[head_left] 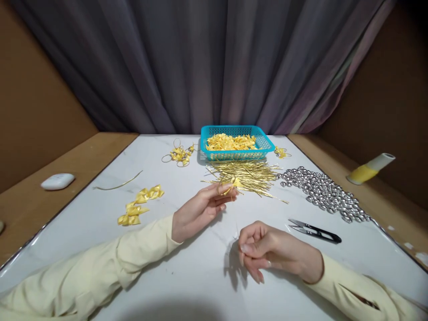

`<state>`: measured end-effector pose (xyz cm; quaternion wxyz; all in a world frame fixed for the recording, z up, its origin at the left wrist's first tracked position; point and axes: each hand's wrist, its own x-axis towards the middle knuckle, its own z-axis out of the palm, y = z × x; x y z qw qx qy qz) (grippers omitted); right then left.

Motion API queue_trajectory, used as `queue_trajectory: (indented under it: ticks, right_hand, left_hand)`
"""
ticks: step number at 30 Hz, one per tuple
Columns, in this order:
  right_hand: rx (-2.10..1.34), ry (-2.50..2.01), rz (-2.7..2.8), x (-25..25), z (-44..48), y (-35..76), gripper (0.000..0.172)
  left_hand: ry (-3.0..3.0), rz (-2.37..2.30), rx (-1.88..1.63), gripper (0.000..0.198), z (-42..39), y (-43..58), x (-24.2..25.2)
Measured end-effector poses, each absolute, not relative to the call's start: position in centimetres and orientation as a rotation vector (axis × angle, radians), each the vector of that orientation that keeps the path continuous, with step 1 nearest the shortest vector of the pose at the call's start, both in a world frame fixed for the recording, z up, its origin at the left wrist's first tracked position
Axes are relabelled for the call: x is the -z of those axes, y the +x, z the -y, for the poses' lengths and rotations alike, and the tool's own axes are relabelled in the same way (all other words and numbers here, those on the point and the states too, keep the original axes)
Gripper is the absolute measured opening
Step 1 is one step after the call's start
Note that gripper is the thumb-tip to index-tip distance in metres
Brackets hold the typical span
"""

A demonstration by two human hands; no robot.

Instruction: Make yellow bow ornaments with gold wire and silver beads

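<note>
The left hand [203,207] pinches a ribbon [237,182] — likely light, soft, best held centrally — while the right hand [267,246] shows an unclear grip.

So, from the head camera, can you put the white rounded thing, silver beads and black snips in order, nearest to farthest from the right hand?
From the right hand:
1. Black snips: just beyond it, to the right.
2. Silver beads: past the snips, right side.
3. White rounded thing: far left.

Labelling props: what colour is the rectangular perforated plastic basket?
Turquoise basket, best seen in the head view.
</note>
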<state>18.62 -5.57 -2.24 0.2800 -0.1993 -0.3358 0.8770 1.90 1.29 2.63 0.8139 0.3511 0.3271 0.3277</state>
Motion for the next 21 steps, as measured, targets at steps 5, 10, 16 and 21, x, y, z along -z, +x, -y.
queue_trajectory:
  ticks: [5,10,16,21]
  right_hand:
    - [-2.208,-0.550,1.004,0.7,5.2,20.1,0.016]
    - [-1.825,-0.764,1.201,-1.6,5.3,21.3,0.015]
    - [-1.451,-1.008,1.394,-2.6,5.7,21.3,0.020]
    - [-1.351,-1.088,1.492,-2.5,5.8,21.2,0.023]
  left_hand:
    - [0.756,-0.585,-0.714,0.012,-1.5,2.0,-2.8]
    - [0.851,-0.562,-0.612,0.013,-1.3,1.8,-2.7]
    - [0.832,-0.558,-0.579,0.012,-0.9,1.8,-2.7]
    - [0.870,-0.541,-0.513,0.014,-0.7,1.9,-2.7]
